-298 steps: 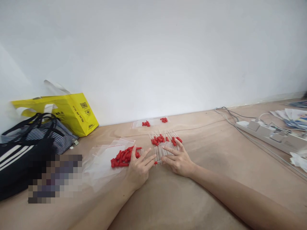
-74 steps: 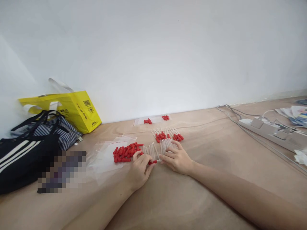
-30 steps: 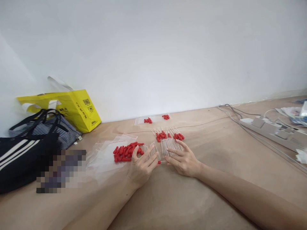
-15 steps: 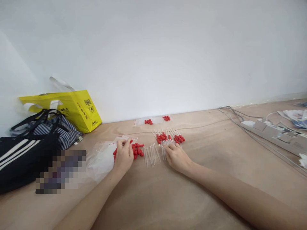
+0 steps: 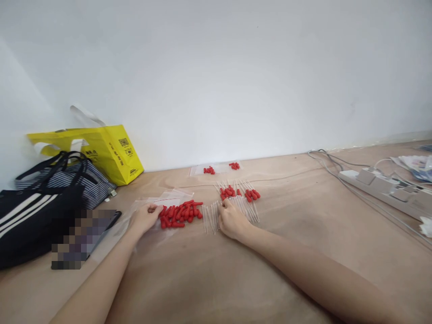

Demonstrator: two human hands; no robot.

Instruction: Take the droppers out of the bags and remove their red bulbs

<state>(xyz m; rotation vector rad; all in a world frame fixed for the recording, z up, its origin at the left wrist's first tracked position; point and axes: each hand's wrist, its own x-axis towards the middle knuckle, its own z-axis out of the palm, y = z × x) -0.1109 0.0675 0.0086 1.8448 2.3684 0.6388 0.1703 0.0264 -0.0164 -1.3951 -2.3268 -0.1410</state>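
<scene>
Red rubber bulbs [image 5: 180, 212] lie in a heap left of centre, partly on clear plastic bags [image 5: 135, 225]. My left hand [image 5: 146, 219] is at the heap's left edge, its fingertips drawn together against the bulbs; what they pinch is hidden. Thin clear tubes [image 5: 210, 217] lie side by side to the right of the heap. Over this row rests my right hand [image 5: 232, 220], with thumb and fingers closed on a thin clear tube near its upper end. More thin tubes [image 5: 249, 209] fan out beyond the knuckles, touching or close to the hand.
Farther back are two clusters of bulbs [image 5: 252, 195] with tubes, and a clear bag [image 5: 197, 171] with red bulbs by the wall. A yellow bag [image 5: 114, 155], black bag [image 5: 37, 229] and phone [image 5: 104, 225] lie left. A power strip [image 5: 381, 186] with cables lies right.
My left hand has moved left from above the bulbs to the heap's edge. My right hand has shifted slightly left and nearer, uncovering tubes on its right.
</scene>
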